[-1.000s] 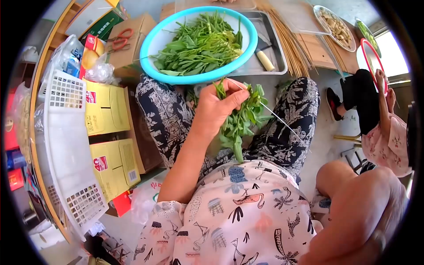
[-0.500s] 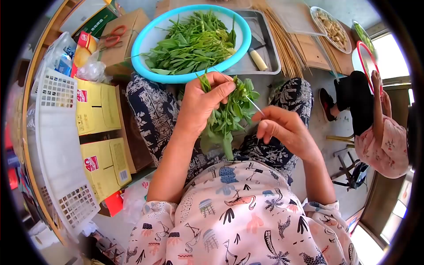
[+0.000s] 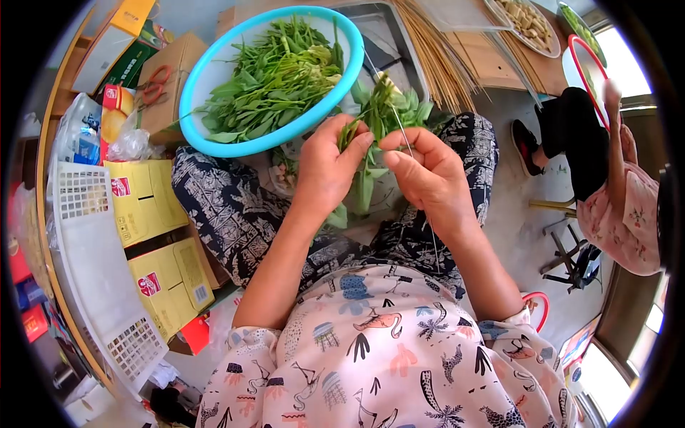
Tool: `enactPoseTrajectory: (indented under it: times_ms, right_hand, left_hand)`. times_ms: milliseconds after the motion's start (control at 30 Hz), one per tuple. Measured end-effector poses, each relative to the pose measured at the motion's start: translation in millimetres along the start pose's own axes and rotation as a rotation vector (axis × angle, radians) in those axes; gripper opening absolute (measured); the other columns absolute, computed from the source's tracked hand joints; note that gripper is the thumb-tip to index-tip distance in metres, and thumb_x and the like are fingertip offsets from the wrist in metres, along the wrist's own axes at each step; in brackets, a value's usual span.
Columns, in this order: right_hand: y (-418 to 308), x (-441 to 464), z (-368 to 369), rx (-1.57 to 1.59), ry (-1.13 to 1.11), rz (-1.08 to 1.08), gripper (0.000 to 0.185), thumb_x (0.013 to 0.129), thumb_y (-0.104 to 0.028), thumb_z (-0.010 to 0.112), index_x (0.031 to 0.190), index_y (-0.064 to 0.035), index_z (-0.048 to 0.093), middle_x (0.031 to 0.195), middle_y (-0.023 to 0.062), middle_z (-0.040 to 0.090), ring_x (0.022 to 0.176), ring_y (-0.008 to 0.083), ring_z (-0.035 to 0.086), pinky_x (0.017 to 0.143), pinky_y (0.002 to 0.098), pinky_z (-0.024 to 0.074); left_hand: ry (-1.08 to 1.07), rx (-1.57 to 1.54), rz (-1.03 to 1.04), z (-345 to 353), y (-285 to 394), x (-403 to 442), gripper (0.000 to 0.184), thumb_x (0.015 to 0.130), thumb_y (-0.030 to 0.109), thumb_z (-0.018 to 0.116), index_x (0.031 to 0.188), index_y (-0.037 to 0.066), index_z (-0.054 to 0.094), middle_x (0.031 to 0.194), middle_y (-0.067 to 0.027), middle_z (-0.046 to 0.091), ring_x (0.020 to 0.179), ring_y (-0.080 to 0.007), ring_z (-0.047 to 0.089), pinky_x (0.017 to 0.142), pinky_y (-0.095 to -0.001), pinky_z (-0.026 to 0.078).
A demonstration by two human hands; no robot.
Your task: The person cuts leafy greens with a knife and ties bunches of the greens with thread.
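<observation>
Leafy green stems [image 3: 364,187] hang between your knees, your left hand [image 3: 325,160] closed on them, close by the turquoise-rimmed white bowl [image 3: 187,118]; your right hand [image 3: 432,178] pinches a thin pale strand [image 3: 400,128]. Grey floor [image 3: 521,228] widens rightward, below the wooden bench [image 3: 479,63].

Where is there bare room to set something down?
Bare floor shows between the patterned right knee and black shoe; bare wood, between the sticks and clear lid. It is crowded around the left hand, right hand, leafy stems and thin rod.

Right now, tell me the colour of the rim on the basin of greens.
The basin's rim is light turquoise blue, clearest in the head view.
</observation>
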State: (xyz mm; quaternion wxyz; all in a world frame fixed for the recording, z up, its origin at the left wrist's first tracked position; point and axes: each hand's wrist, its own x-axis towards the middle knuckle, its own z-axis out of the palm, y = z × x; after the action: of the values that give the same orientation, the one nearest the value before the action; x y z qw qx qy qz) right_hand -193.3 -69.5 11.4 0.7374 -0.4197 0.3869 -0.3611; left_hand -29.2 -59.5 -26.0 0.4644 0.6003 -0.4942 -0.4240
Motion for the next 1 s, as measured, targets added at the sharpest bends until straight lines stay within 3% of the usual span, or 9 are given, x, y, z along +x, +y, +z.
enactPoseTrajectory:
  times_ms: [233, 367, 433, 567, 633, 667, 767, 900, 1000]
  right_hand:
    - [4, 17, -10, -0.072, 0.117, -0.199, 0.015, 0.085, -0.008, 0.065, 0.097, -0.0014, 0.058, 0.063, -0.0063, 0.053, 0.059, -0.0008, 0.041, 0.053, 0.0158, 0.0324]
    - [6, 23, -21, -0.122, 0.169, -0.275, 0.009, 0.086, -0.006, 0.063, 0.091, -0.0007, 0.058, 0.062, -0.0061, 0.053, 0.059, -0.0009, 0.04, 0.052, 0.016, 0.0319]
    - [3, 23, -25, -0.13, 0.193, -0.302, 0.007, 0.086, -0.005, 0.063, 0.089, -0.0006, 0.058, 0.062, -0.0062, 0.053, 0.059, -0.0009, 0.04, 0.052, 0.0161, 0.0316]
    - [-7, 23, -34, -0.045, 0.187, -0.232, 0.009, 0.089, -0.009, 0.062, 0.092, -0.0007, 0.059, 0.065, -0.0067, 0.054, 0.053, -0.0021, 0.037, 0.046, 0.0158, 0.0266]
    - [-10, 24, -40, 0.016, 0.202, -0.193, 0.012, 0.09, -0.013, 0.062, 0.094, -0.0016, 0.061, 0.064, -0.0073, 0.052, 0.046, -0.002, 0.033, 0.041, 0.0165, 0.0214]
    - [-12, 24, -41, 0.018, 0.204, -0.198, 0.012, 0.09, -0.013, 0.062, 0.094, -0.0016, 0.061, 0.064, -0.0073, 0.052, 0.046, -0.002, 0.033, 0.041, 0.0165, 0.0214]
    - [-14, 20, -45, 0.016, 0.254, -0.158, 0.012, 0.089, -0.012, 0.063, 0.092, -0.0015, 0.062, 0.058, -0.0081, 0.046, 0.044, -0.0005, 0.032, 0.039, 0.0176, 0.0206]
    - [-7, 16, -43, 0.036, 0.223, -0.139, 0.012, 0.088, -0.012, 0.063, 0.093, -0.0009, 0.062, 0.058, -0.0078, 0.046, 0.044, -0.0004, 0.031, 0.039, 0.0178, 0.0208]
    - [-1, 13, -32, -0.004, 0.213, -0.152, 0.013, 0.088, -0.013, 0.063, 0.093, -0.0006, 0.063, 0.059, -0.0081, 0.046, 0.044, -0.0006, 0.031, 0.039, 0.0176, 0.0208]
  left_hand:
    - [-0.015, 0.282, 0.136, 29, 22, 8, 0.016, 0.082, 0.009, 0.063, 0.09, -0.002, 0.055, 0.081, -0.0187, 0.055, 0.072, -0.0357, 0.055, 0.064, -0.0378, 0.044]
    - [-0.046, 0.266, 0.173, 39, 28, 10, 0.016, 0.083, 0.01, 0.062, 0.089, -0.002, 0.054, 0.083, -0.0193, 0.056, 0.075, -0.0372, 0.056, 0.065, -0.0394, 0.044]
    - [-0.123, 0.325, 0.148, 38, 34, 11, 0.024, 0.084, 0.005, 0.061, 0.107, -0.002, 0.057, 0.084, -0.0115, 0.06, 0.077, -0.0158, 0.057, 0.07, -0.0289, 0.046]
    - [-0.218, 0.189, 0.163, 33, 36, 14, 0.024, 0.09, 0.008, 0.057, 0.111, -0.002, 0.058, 0.089, -0.0068, 0.062, 0.079, -0.0149, 0.057, 0.072, -0.0265, 0.046]
    - [-0.352, -0.032, -0.071, 27, 41, 12, 0.025, 0.094, 0.013, 0.052, 0.114, -0.001, 0.059, 0.096, -0.0039, 0.064, 0.085, -0.013, 0.059, 0.073, -0.0245, 0.047]
    - [-0.355, -0.029, -0.067, 26, 39, 12, 0.025, 0.094, 0.013, 0.052, 0.114, -0.001, 0.059, 0.096, -0.0039, 0.064, 0.085, -0.013, 0.059, 0.073, -0.0245, 0.047]
    - [-0.153, -0.045, 0.063, 19, 35, 11, 0.028, 0.097, 0.02, 0.048, 0.113, 0.001, 0.062, 0.104, -0.0066, 0.065, 0.096, -0.0121, 0.06, 0.068, -0.0236, 0.046]
    - [0.099, 0.032, 0.119, 15, 37, 7, 0.02, 0.095, 0.015, 0.053, 0.105, 0.001, 0.063, 0.091, -0.0041, 0.065, 0.086, -0.0109, 0.059, 0.073, -0.0236, 0.046]
    - [0.045, 0.04, 0.281, 13, 33, 7, 0.014, 0.09, 0.008, 0.06, 0.1, 0.0, 0.063, 0.088, -0.0038, 0.064, 0.082, -0.0098, 0.058, 0.072, -0.0227, 0.046]
